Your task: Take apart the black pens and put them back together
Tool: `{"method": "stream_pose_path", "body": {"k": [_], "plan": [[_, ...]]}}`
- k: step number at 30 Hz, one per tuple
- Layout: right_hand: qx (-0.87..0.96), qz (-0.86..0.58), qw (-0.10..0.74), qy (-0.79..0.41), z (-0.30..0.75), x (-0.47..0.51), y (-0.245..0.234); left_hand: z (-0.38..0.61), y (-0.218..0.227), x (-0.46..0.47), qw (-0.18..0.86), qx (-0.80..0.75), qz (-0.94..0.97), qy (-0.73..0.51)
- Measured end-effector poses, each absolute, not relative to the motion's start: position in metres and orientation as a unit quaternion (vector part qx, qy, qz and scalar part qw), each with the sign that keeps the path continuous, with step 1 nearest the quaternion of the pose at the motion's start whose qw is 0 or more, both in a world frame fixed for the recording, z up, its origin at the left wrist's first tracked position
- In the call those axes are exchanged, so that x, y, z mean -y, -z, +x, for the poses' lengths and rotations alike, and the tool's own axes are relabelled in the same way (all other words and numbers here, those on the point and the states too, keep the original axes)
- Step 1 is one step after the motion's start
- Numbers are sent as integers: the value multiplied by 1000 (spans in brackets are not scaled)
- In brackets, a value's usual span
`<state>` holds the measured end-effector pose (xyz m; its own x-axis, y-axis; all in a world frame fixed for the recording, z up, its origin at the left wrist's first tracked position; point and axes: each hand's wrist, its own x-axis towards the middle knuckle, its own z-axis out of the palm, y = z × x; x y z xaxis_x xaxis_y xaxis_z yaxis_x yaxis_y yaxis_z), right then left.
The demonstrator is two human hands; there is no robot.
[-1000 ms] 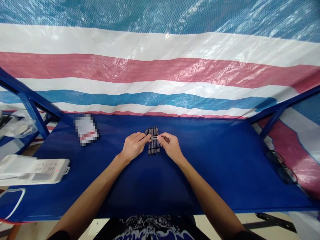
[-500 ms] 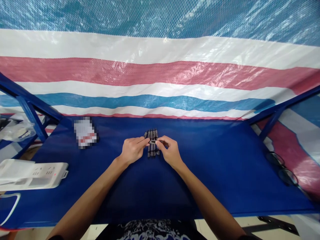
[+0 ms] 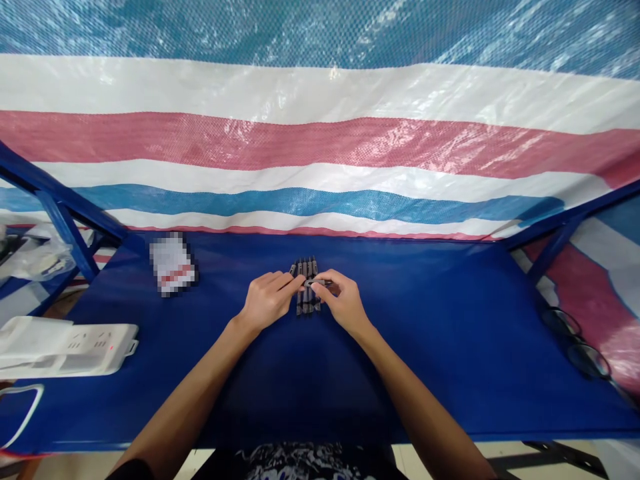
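Observation:
Both hands meet over the middle of the blue table, fingertips a short way apart. My left hand (image 3: 270, 297) is closed in a pinch at the left end of a small dark grey slotted piece (image 3: 310, 283). The other end is pinched by my right hand (image 3: 345, 301), thumb in front. Right beneath and behind the fingers lies a row of several slim dark grey pieces (image 3: 305, 308), side by side, running away from me. Their middles are partly hidden by the hands. Their exact kind is too small to make out.
A blurred white and red packet (image 3: 173, 263) lies at the back left. On the left stand a white power strip (image 3: 95, 347) and a white cable (image 3: 35, 407). Glasses (image 3: 587, 360) rest at the right edge. Blue frame bars (image 3: 65, 230) and a striped sheet (image 3: 320, 143) bound the table.
The held piece and both fingertips have shifted very slightly to the right. Both hands keep their pinch, and the row of pieces looks the same. The view has moved a little.

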<state>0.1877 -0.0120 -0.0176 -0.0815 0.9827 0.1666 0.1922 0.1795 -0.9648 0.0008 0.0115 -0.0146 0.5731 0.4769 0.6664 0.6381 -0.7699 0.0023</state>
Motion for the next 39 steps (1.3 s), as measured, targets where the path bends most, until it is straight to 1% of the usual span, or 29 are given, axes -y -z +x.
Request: {"method": "stream_pose_path", "body": {"k": [9,16,20,23,34,37,39], "plan": [[638,-463,462,-406,181,16,19,-4,17,-10,66,322,-872,361],[612,-452,465,-453,182,16,15,-7,11,-10,98,344,-861,361],[608,-485,463,-425,183,16,19,-10,15,-12,82,349,-874,327],[605,-493,454,-430,184,16,24,-9,20,-13,82,352,-878,315],[612,-468,452,-449,183,15,26,-6,18,-10,81,343,-881,314],[617,-459,458,-446,182,15,27,-7,17,-10,60,343,-880,323],[623,-455,461,-438,182,16,26,-8,16,-10,26,345,-881,324]]}}
